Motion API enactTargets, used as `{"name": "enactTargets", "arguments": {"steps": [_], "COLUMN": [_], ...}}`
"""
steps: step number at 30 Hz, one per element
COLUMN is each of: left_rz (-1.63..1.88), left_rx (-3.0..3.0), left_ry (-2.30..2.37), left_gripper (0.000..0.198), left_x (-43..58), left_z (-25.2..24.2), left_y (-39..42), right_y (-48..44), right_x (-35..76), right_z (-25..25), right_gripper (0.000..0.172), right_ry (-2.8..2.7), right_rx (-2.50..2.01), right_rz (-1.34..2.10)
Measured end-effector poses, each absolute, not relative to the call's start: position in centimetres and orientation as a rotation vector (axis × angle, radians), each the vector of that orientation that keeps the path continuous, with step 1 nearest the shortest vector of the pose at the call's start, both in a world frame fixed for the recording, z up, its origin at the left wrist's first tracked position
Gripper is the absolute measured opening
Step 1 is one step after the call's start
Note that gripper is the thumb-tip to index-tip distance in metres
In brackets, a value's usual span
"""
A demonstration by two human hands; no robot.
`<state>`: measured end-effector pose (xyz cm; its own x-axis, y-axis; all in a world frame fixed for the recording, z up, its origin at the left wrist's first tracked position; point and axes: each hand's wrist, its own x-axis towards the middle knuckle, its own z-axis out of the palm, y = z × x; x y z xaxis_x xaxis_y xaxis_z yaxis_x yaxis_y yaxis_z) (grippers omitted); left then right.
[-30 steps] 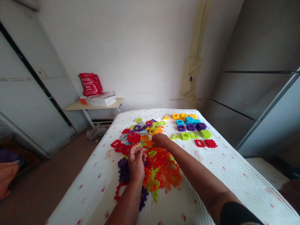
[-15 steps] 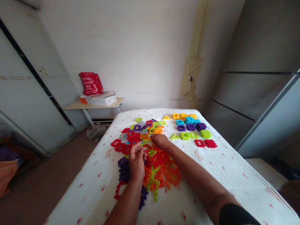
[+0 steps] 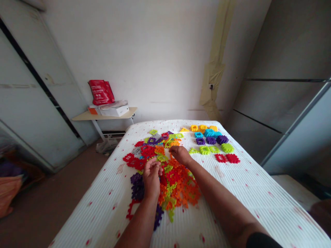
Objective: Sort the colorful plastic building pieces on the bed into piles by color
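Observation:
A heap of flat, notched plastic building pieces in mixed colours covers the middle of the bed. My left hand (image 3: 152, 175) hovers over its left part, palm turned inward, fingers curled towards the thumb; whether a piece is inside I cannot make out. Purple pieces (image 3: 137, 187) lie just left of it, and red pieces (image 3: 172, 175) to its right. Farther out, my right hand (image 3: 180, 154) is closed, fingertips pointing down-left beside an orange piece (image 3: 159, 150). Anything in its grip is hidden. Many orange pieces (image 3: 187, 191) spread below the right wrist.
Sorted groups stand at the back right: yellow (image 3: 194, 128), blue (image 3: 209, 133), purple (image 3: 210, 140), green (image 3: 227, 148) and red pieces (image 3: 232, 158). The white ribbed bedcover (image 3: 103, 203) lies under everything. Behind left, a small table (image 3: 82, 117) carries a red bag (image 3: 100, 92).
My right hand has shifted slightly right and up, away from the orange piece, uncovering a bit of the bedcover there. The left hand has hardly moved.

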<state>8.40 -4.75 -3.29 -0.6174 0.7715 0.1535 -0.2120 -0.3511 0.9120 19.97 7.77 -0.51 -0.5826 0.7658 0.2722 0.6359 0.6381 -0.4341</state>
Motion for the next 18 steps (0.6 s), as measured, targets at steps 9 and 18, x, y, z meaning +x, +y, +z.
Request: {"name": "enactTargets", "arguments": {"steps": [9, 18], "left_rz": [2.011, 1.996], "left_rx": [0.768, 0.769], "left_ry": [1.237, 1.226], "left_gripper": [0.03, 0.031], "left_x": [8.3, 8.3], "left_z": [-3.5, -3.7], "left_y": [-4.6, -4.8], "right_y": [6.2, 6.1], "right_x": [18.0, 18.4], "right_z": [-0.6, 0.0], "right_gripper": [0.037, 0.029], "right_ry": [-2.735, -2.6], "right_rx": [-1.077, -1.264], "right_rz": [0.32, 0.216]}}
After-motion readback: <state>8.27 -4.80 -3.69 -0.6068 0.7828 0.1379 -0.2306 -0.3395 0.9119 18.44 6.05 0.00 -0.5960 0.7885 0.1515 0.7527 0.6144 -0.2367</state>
